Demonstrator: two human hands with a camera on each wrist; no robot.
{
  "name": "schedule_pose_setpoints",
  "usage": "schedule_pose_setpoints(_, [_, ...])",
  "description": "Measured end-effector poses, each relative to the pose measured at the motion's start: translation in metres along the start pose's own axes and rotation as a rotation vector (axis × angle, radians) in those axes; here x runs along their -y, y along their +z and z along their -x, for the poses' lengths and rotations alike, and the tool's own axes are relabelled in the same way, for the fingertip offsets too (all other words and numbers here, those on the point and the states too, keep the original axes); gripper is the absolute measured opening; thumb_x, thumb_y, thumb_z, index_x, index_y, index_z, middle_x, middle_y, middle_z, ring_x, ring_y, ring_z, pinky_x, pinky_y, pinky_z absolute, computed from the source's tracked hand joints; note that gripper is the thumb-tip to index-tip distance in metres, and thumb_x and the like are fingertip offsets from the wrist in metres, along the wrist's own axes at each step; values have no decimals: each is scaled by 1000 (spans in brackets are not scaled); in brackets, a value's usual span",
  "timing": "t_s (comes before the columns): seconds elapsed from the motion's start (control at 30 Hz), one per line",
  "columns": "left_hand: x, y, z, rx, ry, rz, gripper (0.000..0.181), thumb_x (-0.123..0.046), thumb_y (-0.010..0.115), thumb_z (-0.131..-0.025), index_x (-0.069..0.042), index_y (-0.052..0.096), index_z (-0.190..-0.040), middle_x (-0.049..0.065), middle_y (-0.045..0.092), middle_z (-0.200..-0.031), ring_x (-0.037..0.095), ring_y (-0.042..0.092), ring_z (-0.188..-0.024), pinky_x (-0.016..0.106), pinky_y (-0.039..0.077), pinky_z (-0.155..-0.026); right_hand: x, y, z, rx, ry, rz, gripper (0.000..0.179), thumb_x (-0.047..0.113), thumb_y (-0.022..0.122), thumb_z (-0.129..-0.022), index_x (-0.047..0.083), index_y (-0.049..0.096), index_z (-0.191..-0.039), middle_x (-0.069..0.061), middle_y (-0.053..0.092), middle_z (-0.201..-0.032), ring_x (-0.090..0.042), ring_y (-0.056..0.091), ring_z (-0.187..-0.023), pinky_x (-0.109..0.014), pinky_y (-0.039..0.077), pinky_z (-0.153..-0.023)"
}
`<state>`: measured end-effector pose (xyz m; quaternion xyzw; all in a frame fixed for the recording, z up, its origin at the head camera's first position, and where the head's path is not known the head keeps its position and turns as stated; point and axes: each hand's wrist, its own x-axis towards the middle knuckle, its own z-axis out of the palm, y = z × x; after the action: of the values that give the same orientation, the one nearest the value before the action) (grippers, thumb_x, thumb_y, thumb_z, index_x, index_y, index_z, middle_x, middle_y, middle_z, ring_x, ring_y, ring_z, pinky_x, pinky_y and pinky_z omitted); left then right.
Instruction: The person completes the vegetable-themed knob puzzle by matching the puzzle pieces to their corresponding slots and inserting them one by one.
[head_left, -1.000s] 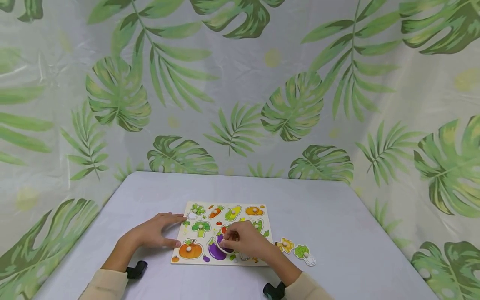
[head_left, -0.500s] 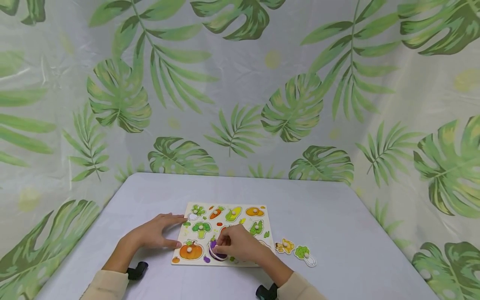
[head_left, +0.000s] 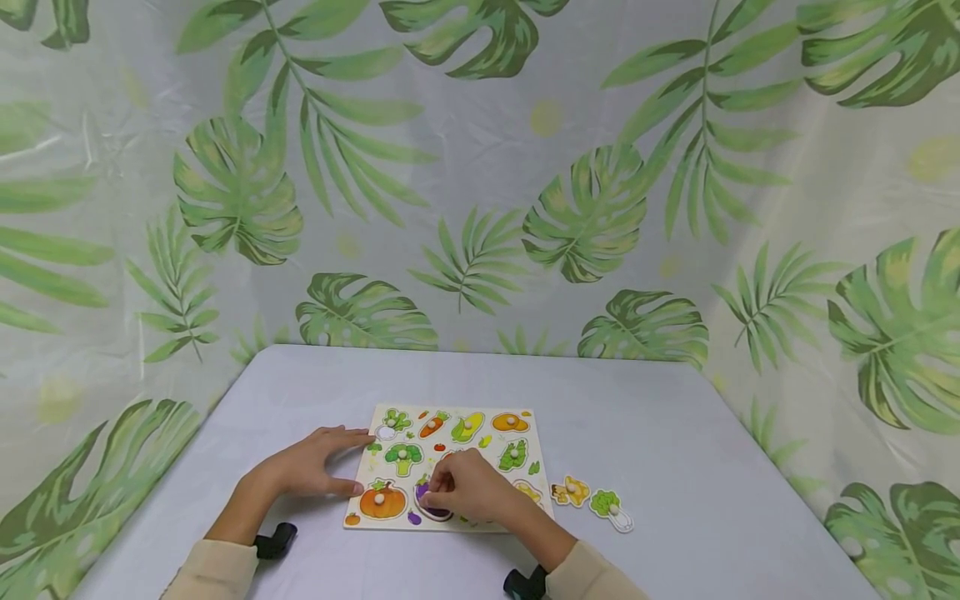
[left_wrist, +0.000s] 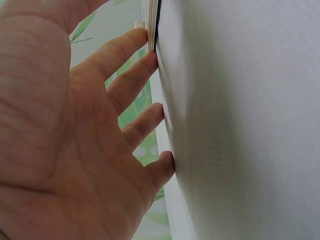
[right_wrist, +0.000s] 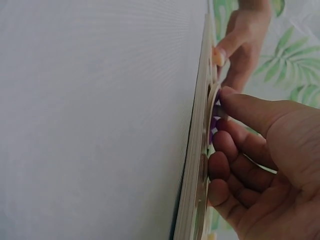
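Note:
My right hand [head_left: 476,492] pinches a purple eggplant puzzle piece [head_left: 435,515] between thumb and fingers, low over the near part of the wooden peg-puzzle board [head_left: 390,526]. In the right wrist view the eggplant piece [right_wrist: 214,107] stands slightly tilted at the board's face, its near end raised a little off it. My left hand [head_left: 307,468] is spread at the board's left side, with thumb and fingertips touching its edge. In the left wrist view the left hand [left_wrist: 95,120] has its fingers stretched out to the board edge [left_wrist: 151,25] and the white tabletop.
A yellow vegetable piece [head_left: 572,492] and a leafy green piece [head_left: 611,510] lie right of the board. Pumpkin [head_left: 384,503], broccoli [head_left: 403,457], corn [head_left: 467,427] and several other knobbed pieces sit on the board. Leaf-patterned curtains [head_left: 480,167] stand behind the white table [head_left: 675,450].
My right hand has moved left with the eggplant piece, bringing it over the eggplant picture at the board's near edge, and lowered it there. The left hand has stayed in place.

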<state>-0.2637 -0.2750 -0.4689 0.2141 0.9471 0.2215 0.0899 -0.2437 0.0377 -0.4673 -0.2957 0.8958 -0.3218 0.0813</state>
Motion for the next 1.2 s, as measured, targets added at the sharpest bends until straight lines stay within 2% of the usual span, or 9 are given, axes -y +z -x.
schedule_pose_setpoints(0.43, [-2,-2,1,1,1,5,85,-61,77,-81,-25,51,-153,7,43,-163,48,27,-153,77,24,-117,4,0,3,-12,53,5,22,33,84,-88,23,70,-74,13,61,-65,1,50,-61,-15,43,-55])
schedule_pose_setpoints(0.87, [0,-2,1,2,3,9,85,-61,78,-81,-26,50,-153,7,42,-164,48,26,-154,77,23,-117,10,0,5,-7,49,46,24,28,84,-87,21,68,-71,12,58,-63,1,49,-60,-15,41,-54])
schedule_pose_setpoints(1.03, [1,-2,1,3,4,12,85,-60,78,-81,-25,50,-154,8,42,-164,49,25,-154,77,22,-117,11,0,5,-9,63,45,23,29,85,-87,20,68,-75,12,58,-65,0,48,-61,-15,42,-56])
schedule_pose_setpoints(1.2, [1,-1,1,7,3,5,86,-61,77,-81,-25,50,-154,8,42,-164,49,25,-153,77,22,-117,8,-1,7,-13,59,-10,20,30,86,-86,20,69,-81,11,59,-69,0,50,-62,-16,44,-56])
